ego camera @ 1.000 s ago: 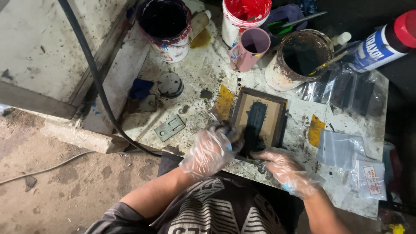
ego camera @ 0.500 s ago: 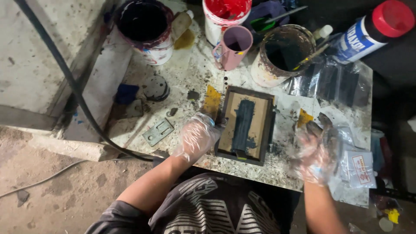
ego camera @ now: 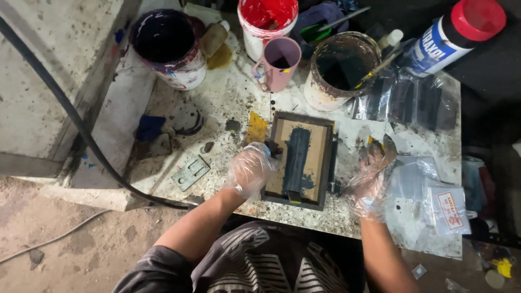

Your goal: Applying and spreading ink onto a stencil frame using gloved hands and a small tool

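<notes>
A single head-worn camera is looking almost straight down from above the person's chest, facing the paint-spattered surface (ego camera: 228, 103) at close range. It is taking in both gloved hands, the pots beyond them, and bare ground off to the left.

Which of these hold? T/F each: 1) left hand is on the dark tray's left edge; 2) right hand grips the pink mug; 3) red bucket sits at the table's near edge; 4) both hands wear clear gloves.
1) True: the left hand rests on the left edge of the dark tray.
2) False: the right hand is right of the tray, far from the pink mug.
3) False: the red bucket stands at the far edge.
4) True.
</notes>
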